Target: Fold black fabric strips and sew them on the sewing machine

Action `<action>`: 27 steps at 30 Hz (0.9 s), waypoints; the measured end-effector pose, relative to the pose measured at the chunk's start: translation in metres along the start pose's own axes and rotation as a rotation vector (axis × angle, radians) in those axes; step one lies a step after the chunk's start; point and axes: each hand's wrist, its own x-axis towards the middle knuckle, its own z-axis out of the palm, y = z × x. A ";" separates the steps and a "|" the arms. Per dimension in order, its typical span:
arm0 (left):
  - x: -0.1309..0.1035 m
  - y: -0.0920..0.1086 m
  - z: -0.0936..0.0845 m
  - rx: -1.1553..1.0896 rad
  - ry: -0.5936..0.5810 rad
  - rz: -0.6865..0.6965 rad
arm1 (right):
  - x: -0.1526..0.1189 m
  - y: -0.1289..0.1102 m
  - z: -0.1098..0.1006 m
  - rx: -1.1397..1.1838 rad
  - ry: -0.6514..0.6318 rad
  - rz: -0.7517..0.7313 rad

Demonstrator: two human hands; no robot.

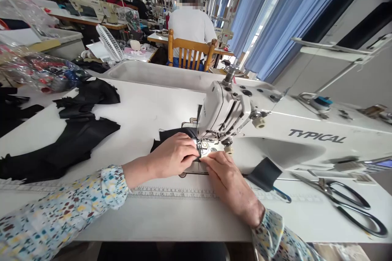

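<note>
A small black fabric piece [176,133] lies under the needle area of the white sewing machine [225,108]. My left hand [174,153] is on top of it, fingers bent and pressed together on the cloth just left of the presser foot [199,145]. From the right, my right hand [228,179] reaches in with its fingers together, pinching the near edge of the same cloth in front of the foot. My fingers hide much of that edge. The fingertips of both hands almost meet there.
Black cut fabric pieces [70,142] lie on the left of the table. Scissors [339,197] and a black fabric scrap [266,174] lie at right. A ruler strip [171,194] runs along the front. Beyond the table, a person in white [191,24] sits on a wooden chair [191,47].
</note>
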 end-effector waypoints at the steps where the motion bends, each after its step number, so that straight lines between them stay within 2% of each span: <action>1: 0.003 -0.005 0.001 -0.002 -0.023 0.017 | -0.001 -0.001 0.000 0.007 0.004 0.004; 8: 0.008 -0.025 0.013 -0.040 -0.080 0.047 | 0.003 0.000 0.005 0.038 0.029 0.093; 11: 0.015 -0.030 0.011 -0.078 -0.169 0.060 | 0.009 0.001 0.011 -0.059 0.103 0.119; 14: 0.023 -0.036 0.011 -0.128 -0.208 0.064 | 0.014 -0.002 0.018 -0.205 0.144 0.108; 19: 0.025 -0.044 0.015 -0.223 -0.197 0.087 | 0.016 -0.010 0.024 -0.368 0.135 0.145; 27: 0.022 -0.045 0.020 -0.255 -0.123 0.050 | 0.019 -0.012 0.027 -0.349 0.178 0.152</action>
